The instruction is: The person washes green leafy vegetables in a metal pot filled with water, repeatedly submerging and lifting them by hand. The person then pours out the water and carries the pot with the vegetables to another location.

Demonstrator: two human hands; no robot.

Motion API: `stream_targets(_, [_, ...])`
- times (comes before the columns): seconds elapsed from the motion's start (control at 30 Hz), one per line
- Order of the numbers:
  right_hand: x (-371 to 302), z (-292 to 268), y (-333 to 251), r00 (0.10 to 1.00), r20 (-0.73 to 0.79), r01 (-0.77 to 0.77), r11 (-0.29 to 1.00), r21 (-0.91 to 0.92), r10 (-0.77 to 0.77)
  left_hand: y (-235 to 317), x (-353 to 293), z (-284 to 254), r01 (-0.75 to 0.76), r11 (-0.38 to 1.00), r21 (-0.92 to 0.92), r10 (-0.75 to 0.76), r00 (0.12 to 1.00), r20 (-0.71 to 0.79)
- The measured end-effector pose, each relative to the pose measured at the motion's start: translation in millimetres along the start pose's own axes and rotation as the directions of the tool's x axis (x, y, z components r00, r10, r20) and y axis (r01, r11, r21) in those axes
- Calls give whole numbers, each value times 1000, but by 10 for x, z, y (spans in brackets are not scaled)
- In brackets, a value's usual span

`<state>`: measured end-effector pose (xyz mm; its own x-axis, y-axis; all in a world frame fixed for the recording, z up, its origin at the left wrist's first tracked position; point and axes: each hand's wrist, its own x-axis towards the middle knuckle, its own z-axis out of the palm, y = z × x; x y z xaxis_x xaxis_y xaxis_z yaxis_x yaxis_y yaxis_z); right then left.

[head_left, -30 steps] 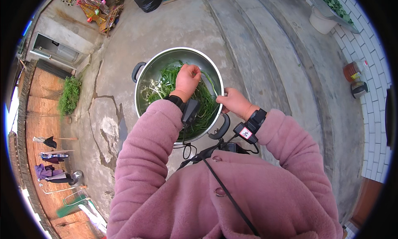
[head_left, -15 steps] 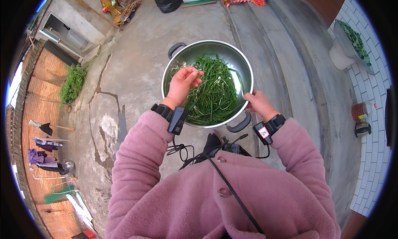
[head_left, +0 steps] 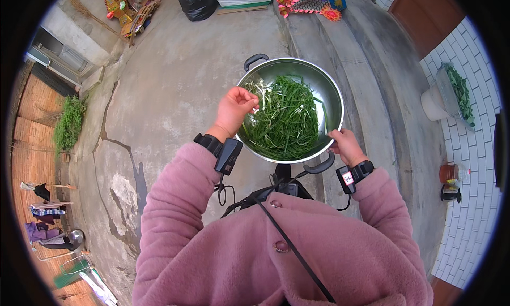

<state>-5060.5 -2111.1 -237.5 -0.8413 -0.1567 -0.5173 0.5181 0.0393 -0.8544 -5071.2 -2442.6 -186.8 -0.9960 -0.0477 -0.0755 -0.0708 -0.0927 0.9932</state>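
A wide steel pot (head_left: 332, 93) with two black handles is held tilted in front of me. Inside lies a tangled heap of long thin green stalks with small white bulbs (head_left: 287, 120), like wild garlic. My right hand (head_left: 348, 147) grips the pot's rim at the near right, close to the lower handle. Over the left rim, my left hand (head_left: 234, 110) holds its thumb and fingers pinched together. Whatever may be between those fingertips is too small to make out. Paler stalks and white bulbs show just beyond them.
Concrete steps (head_left: 366, 93) run along the right. A white bucket (head_left: 434, 103) with a tray of green leaves (head_left: 461, 96) stands by the tiled wall. Black cables (head_left: 249, 197) hang before my coat. A black bag (head_left: 196, 2) sits at the far side.
The pot has shifted rightward in view, my right hand moving with it. My left hand stays pinched near the left rim, which now lies closer to its fingers. The background has shifted too.
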Motion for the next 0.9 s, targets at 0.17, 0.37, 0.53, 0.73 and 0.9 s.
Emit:
stream_targets(0.17, [1225,-37,-463,999,36,-6,1000,22,5,41,1302,-90,58,992,113,-63,997,45])
stream_targets(0.37, [2160,63,-878,999,-29,-43,994,103,46,188,2456,-148,76,935,347,-105,992,67])
stream_targets(0.53, [3161,34,-1368,996,-70,-39,975,220,55,211,3616,-253,55,920,388,-107,988,113])
stream_targets(0.73, [4014,-13,-1695,976,-212,12,963,268,47,264,4922,-493,65,976,207,-123,952,279])
stream_targets(0.9, [3881,-78,-2116,924,-358,-5,942,335,132,940,5141,-462,191,980,-50,-160,916,367])
